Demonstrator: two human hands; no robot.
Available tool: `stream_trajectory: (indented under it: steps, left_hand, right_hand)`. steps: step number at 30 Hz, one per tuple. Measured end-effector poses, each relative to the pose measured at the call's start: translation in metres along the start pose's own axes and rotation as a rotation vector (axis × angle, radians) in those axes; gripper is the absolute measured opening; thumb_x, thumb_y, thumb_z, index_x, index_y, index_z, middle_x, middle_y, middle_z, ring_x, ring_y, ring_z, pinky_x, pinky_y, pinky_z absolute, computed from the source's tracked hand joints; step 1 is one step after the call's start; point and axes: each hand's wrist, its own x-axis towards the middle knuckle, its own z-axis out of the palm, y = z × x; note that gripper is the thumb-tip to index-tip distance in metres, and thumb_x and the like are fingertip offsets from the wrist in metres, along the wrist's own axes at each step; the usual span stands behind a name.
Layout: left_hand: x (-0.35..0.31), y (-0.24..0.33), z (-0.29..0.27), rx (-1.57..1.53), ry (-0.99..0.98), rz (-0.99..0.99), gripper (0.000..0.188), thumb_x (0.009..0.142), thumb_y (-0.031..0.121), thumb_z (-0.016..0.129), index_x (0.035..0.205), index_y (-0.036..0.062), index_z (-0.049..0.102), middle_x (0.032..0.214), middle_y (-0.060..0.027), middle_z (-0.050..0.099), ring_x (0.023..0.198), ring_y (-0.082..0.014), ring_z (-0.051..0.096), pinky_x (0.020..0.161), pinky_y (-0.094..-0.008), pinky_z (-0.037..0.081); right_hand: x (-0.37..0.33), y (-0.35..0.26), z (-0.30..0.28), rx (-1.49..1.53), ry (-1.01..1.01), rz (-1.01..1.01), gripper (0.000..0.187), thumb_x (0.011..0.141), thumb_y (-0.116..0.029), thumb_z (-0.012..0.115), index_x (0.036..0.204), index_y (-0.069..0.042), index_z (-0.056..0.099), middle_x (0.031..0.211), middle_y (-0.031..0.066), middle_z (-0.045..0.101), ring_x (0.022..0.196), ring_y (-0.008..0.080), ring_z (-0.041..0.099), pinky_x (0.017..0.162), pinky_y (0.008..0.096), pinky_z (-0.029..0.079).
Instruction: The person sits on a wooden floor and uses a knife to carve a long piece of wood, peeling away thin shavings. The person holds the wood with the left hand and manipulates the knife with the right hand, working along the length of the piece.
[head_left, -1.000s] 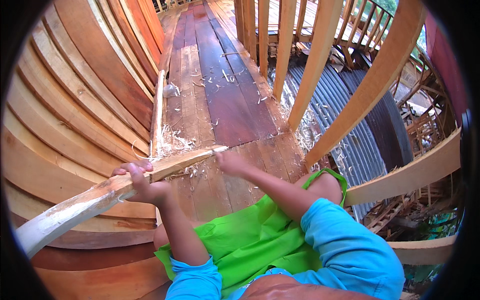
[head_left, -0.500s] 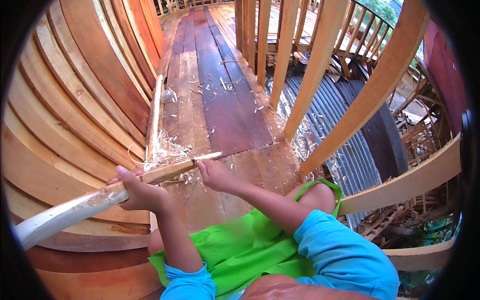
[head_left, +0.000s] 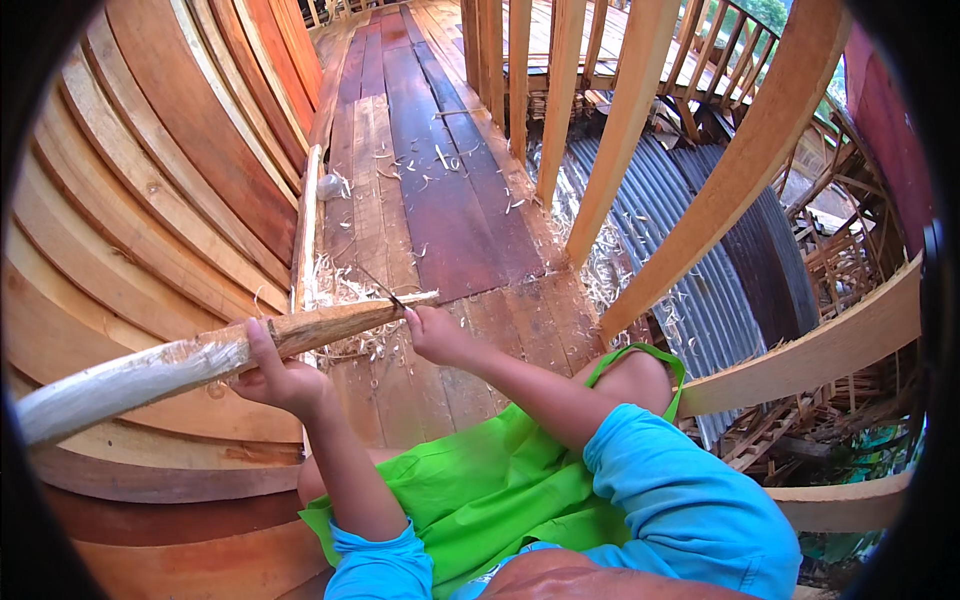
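Note:
A long wooden pole [head_left: 150, 372] slants across from the lower left, pale and white at its thick end and rough brown toward its tapered far tip. My left hand [head_left: 285, 385] is closed round it from below, with the thumb up along its near side. Close to the tip, my right hand [head_left: 440, 337] is closed in a fist on a knife [head_left: 382, 288]. Its thin dark blade sticks out up and left past the pole; the handle is hidden in my fingers. Curled wood shavings [head_left: 345, 285] lie heaped on the floor behind the pole.
Upright boards [head_left: 150, 215] form a wall on my left. Dark floor planks [head_left: 440, 200] run ahead, with shavings scattered over them. Wooden railing posts [head_left: 625, 130] stand on the right, above a corrugated metal roof [head_left: 670, 240]. Green cloth [head_left: 480, 490] covers my lap.
The pole's tip and my right hand have shifted slightly up and right. The blade now stands out farther beyond the pole. My left hand still grips the pole, its thumb more upright.

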Motion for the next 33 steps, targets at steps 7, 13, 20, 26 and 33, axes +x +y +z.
stream_trajectory:
  steps: [7, 13, 20, 26, 33]
  left_hand:
    - [0.022, 0.009, -0.013, 0.095, -0.251, -0.017, 0.021, 0.084, 0.002, 0.064, 0.098, -0.0007, 0.049, 0.089, -0.0116, 0.059, 0.078, -0.0203, 0.062, 0.078, -0.0362, 0.054]
    - [0.0, -0.002, 0.005, 0.045, 0.07, 0.011, 0.028, 0.082, 0.013, 0.067, 0.095, 0.0013, 0.046, 0.076, -0.009, 0.049, 0.064, -0.0208, 0.055, 0.057, -0.0342, 0.052]
    - [0.0, -0.005, 0.001, 0.089, 0.045, 0.04, 0.025, 0.083, 0.016, 0.062, 0.092, 0.0006, 0.045, 0.069, -0.0087, 0.049, 0.055, -0.0199, 0.054, 0.053, -0.0332, 0.053]
    - [0.011, -0.008, -0.012, 0.099, 0.01, 0.069, 0.025, 0.083, 0.02, 0.06, 0.091, 0.0036, 0.042, 0.066, -0.0086, 0.048, 0.054, -0.0188, 0.052, 0.051, -0.032, 0.051]
    - [0.001, -0.008, 0.001, 0.074, -0.053, 0.105, 0.029, 0.085, 0.025, 0.06, 0.087, 0.0053, 0.039, 0.061, -0.0053, 0.043, 0.05, -0.0178, 0.049, 0.051, -0.0318, 0.05]
  right_hand:
    - [-0.01, -0.051, -0.021, -0.017, -0.086, -0.125, 0.041, 0.099, -0.028, 0.039, 0.089, 0.006, 0.06, 0.082, 0.0298, 0.062, 0.082, 0.0466, 0.06, 0.076, 0.0522, 0.046]
    - [0.003, 0.001, -0.006, -0.016, -0.091, 0.027, 0.038, 0.098, -0.025, 0.039, 0.093, 0.006, 0.061, 0.088, 0.0285, 0.064, 0.088, 0.0447, 0.062, 0.079, 0.0528, 0.048]
    - [-0.001, -0.007, -0.017, -0.02, -0.083, -0.03, 0.037, 0.097, -0.025, 0.043, 0.086, 0.006, 0.06, 0.082, 0.0284, 0.063, 0.082, 0.0458, 0.06, 0.075, 0.0524, 0.046]
    - [0.0, -0.02, -0.02, -0.087, -0.13, 0.007, 0.038, 0.097, -0.025, 0.043, 0.088, 0.006, 0.061, 0.084, 0.0288, 0.063, 0.084, 0.0453, 0.061, 0.078, 0.0518, 0.047]
    - [0.001, 0.001, -0.02, -0.052, -0.128, 0.066, 0.038, 0.097, -0.026, 0.042, 0.092, 0.006, 0.062, 0.089, 0.028, 0.064, 0.089, 0.043, 0.063, 0.082, 0.0514, 0.048]
